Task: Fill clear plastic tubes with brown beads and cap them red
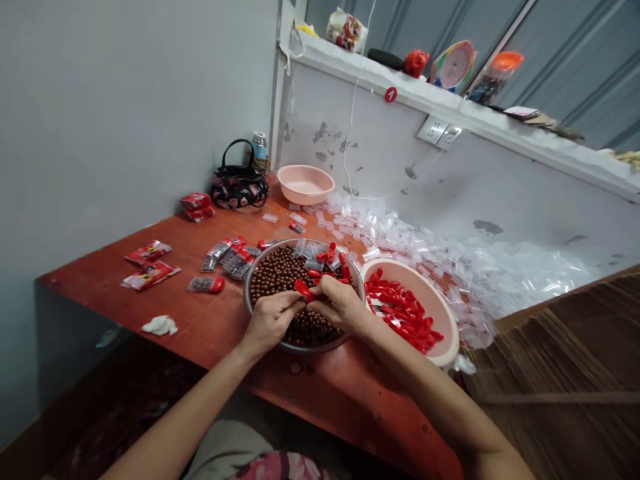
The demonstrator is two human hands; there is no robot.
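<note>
Over a metal bowl (247,300) of round brown balls (280,270), my two hands meet with fingertips together. A small glossy red plastic cap (303,289) pokes up between them. My left hand (271,319) pinches at its lower end, and my right hand (340,303) closes on it from the other side. Whether a clear case is also between the fingers is hidden. On the balls at the bowl's far side rest several clear plastic cases (313,250) and loose red caps (345,267). A pink basin (443,303) of similar red pieces (407,317) stands just right of the bowl.
Filled cases with red ends (233,257) lie left of the bowl, near red packets (150,275) and a white crumpled tissue (160,325). Behind are a flowered handbag (240,190) and another pink basin (306,187). Clear cases (425,247) heap along the wall; cardboard (560,360) stands right.
</note>
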